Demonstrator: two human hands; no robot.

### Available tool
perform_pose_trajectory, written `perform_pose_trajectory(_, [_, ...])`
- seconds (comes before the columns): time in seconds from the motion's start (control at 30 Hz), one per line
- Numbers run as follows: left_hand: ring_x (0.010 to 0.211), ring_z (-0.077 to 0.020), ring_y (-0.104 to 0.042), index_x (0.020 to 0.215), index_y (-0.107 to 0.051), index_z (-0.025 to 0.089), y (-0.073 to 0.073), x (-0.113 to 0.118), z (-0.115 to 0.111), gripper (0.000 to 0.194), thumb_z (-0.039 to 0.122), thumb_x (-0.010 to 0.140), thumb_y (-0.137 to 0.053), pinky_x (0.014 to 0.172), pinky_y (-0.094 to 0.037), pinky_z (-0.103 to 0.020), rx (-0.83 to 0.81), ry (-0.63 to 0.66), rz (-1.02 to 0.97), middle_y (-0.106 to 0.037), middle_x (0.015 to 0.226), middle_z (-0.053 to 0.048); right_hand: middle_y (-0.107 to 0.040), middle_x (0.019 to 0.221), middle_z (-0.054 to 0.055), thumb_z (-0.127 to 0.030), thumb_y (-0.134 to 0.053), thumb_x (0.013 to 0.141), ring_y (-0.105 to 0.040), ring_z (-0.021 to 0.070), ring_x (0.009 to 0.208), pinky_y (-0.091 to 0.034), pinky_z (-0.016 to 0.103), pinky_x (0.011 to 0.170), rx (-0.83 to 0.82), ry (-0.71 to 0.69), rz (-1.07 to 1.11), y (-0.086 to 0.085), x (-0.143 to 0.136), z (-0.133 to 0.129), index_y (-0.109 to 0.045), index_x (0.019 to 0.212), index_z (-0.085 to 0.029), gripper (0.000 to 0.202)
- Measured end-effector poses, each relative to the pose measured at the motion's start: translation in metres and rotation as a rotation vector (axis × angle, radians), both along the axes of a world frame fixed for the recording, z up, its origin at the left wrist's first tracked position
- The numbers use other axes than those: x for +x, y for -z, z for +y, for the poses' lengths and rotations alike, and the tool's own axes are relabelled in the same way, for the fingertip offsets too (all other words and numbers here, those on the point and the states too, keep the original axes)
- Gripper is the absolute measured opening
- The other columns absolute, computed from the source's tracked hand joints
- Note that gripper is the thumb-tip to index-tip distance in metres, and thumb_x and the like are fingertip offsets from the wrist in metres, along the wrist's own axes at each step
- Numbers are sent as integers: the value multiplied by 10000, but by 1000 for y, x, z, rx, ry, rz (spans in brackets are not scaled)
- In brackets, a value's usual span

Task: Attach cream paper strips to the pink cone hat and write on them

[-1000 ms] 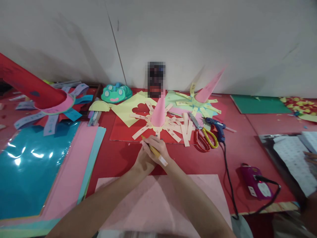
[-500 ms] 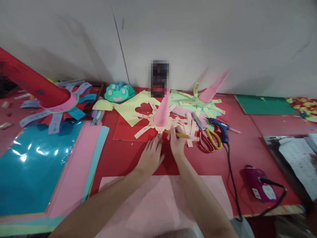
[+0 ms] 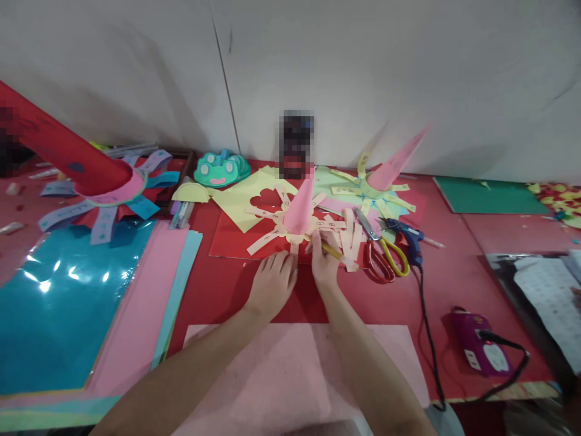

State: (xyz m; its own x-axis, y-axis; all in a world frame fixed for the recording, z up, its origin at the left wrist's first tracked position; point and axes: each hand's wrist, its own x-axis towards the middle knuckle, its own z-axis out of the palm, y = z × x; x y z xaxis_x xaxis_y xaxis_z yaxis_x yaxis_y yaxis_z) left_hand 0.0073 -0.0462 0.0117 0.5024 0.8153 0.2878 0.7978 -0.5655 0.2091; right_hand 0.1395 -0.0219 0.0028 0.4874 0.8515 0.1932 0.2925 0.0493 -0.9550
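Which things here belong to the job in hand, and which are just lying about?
Likely in the job: yellow pen in right hand, lettered paper strips, middle pink cone.
Seemingly lying about: green frog cutout, green board, purple socket block.

Room was open on the table point(image 3: 209, 290) between left hand point(image 3: 272, 281) and sheet stack point(image 3: 161, 272); more lay right of right hand's point(image 3: 324, 266) wrist, up to the cord point(image 3: 423, 303). Near cone point(image 3: 299, 209) stood ahead, wall point(image 3: 354, 60) beyond. Strips point(image 3: 356, 239), scissors point(image 3: 376, 238), glue gun point(image 3: 411, 243) blocked rightward reach. Gap between hands was narrow.
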Motion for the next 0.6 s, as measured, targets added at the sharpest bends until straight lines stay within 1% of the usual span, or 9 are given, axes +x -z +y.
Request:
perform_pose_trajectory(0.07, [972, -238, -584, 1065, -560, 139, -1, -1, 4, 241, 199, 887, -408, 842, -476, -377, -6, -5, -9, -605, 1052, -118, -608, 723, 0, -385, -423, 901, -575, 125, 669, -468, 273, 678, 79, 44, -80, -2, 1, -1, -523, 891, -196, 214])
perform_pose_trajectory(0.13, [978, -243, -581, 1054, -561, 130, 0, -2, 6, 233, 203, 879, -425, 849, -472, -381, -18, -1, -19, -603, 1059, -122, -646, 844, 38, -350, -389, 920, -595, 149, 813, -458, 321, 799, 126, 49, -169, 0, 2, -1, -514, 1001, -197, 213])
perform_pose_trajectory(0.17, [989, -245, -578, 1057, -560, 128, 1, -2, 6, 235, 205, 878, -428, 859, -468, -384, -25, 2, -25, -602, 1067, -123, -654, 869, 46, -340, -379, 925, -594, 159, 849, -447, 343, 830, 126, 38, -216, 1, 2, 0, -505, 1028, -200, 214])
perform_pose_trajectory(0.27, [1042, -246, -563, 1096, -548, 127, 4, -1, 6, 261, 204, 882, -419, 910, -445, -396, -40, 8, -45, -601, 1098, -122, -653, 876, 55, -345, -394, 918, -583, 188, 861, -432, 386, 841, 69, -10, -380, 6, 3, 1, -516, 975, -210, 191])
perform_pose_trajectory(0.37, [1087, -240, -550, 1155, -527, 129, 6, -1, 6, 300, 199, 889, -406, 946, -426, -399, -49, 12, -63, -605, 1132, -119, -637, 897, 78, -352, -420, 903, -562, 219, 898, -423, 414, 853, 28, -74, -505, 7, 3, 3, -525, 930, -203, 185])
perform_pose_trajectory(0.5, [1106, -236, -548, 1168, -526, 129, 7, -1, 6, 307, 213, 895, -412, 955, -423, -394, -67, 15, -71, -601, 1174, -115, -629, 984, 104, -305, -400, 911, -557, 211, 915, -394, 445, 919, 22, -173, -532, 4, 4, 4, -512, 1003, -180, 192])
perform_pose_trajectory(0.6, [1116, -238, -545, 1188, -516, 123, 7, -1, 7, 325, 212, 891, -419, 953, -429, -395, -65, 30, -55, -597, 1188, -117, -633, 1011, 100, -297, -398, 913, -561, 197, 933, -388, 436, 943, 63, -180, -482, 2, 5, 4, -526, 1042, -178, 217])
